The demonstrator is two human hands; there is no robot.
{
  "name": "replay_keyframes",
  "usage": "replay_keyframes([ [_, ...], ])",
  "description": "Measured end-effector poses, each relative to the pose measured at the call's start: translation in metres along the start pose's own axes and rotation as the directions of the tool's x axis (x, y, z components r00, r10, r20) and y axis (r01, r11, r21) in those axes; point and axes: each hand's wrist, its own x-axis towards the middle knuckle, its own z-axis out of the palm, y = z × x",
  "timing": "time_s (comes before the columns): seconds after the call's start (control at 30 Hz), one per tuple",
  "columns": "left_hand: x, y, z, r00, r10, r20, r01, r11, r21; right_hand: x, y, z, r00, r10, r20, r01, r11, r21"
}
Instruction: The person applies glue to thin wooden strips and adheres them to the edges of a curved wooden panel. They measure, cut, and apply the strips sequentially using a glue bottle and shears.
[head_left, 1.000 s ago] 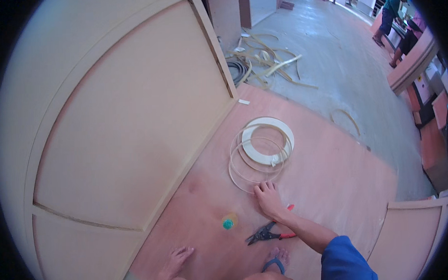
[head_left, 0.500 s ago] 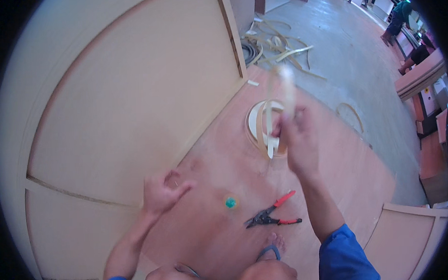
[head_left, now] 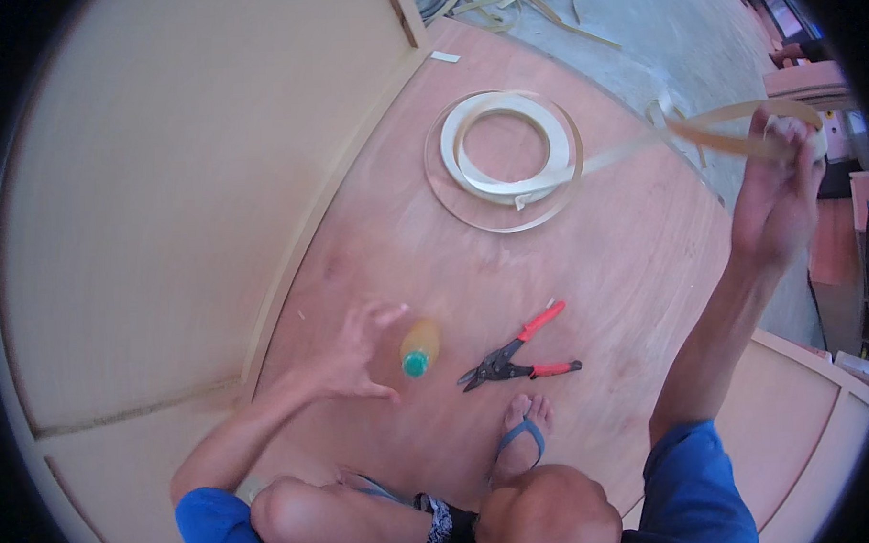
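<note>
At the far right, my right hand (head_left: 778,188) is raised with its fingers closed around a strip of thin edge banding (head_left: 727,143). From there the strip runs back left to a flat white coil of banding (head_left: 452,142) lying on the board. A loose outer loop circles that coil. My left hand (head_left: 347,356) holds nothing, fingers apart and slightly blurred. Just right of it stands a small bottle (head_left: 421,341) with a green cap and yellowish contents. Farther right lie red-handled snips (head_left: 502,363), handles spread.
A large framed wooden panel (head_left: 193,203) stands along the left. Under everything lies a wide reddish board (head_left: 606,256). Cut strips (head_left: 530,0) litter the grey floor beyond it. Another framed panel (head_left: 780,422) is at lower right. My sandalled foot (head_left: 525,439) rests below the snips.
My right hand has swung right, away from the coil, drawing the strip out with it. My left hand has come closer to the bottle and spread. The view has shifted.
</note>
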Motion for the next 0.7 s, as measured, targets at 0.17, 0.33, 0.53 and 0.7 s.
replay_keyframes([
  [0.17, 0.036, -0.022, 0.074, 0.963, 0.157, -0.221, -0.194, 0.969, -0.156, -0.085, 0.046, -0.030, 0.924, 0.041, 0.379, 0.228, 0.737, -0.636],
  [0.33, 0.054, -0.015, 0.003, 0.950, -0.028, -0.311, -0.052, 0.968, -0.246, -0.069, 0.033, -0.061, 0.958, 0.285, 0.038, -0.162, 0.645, -0.747],
  [0.53, 0.087, 0.007, -0.111, 0.914, -0.096, -0.395, 0.073, 0.995, -0.073, 0.031, -0.055, -0.142, 0.841, 0.377, -0.389, -0.448, 0.888, -0.107],
  [0.7, 0.126, 0.010, -0.115, 0.907, -0.161, -0.389, 0.144, 0.987, -0.074, 0.121, -0.134, -0.121, 0.940, 0.340, -0.029, -0.341, 0.928, -0.150],
])
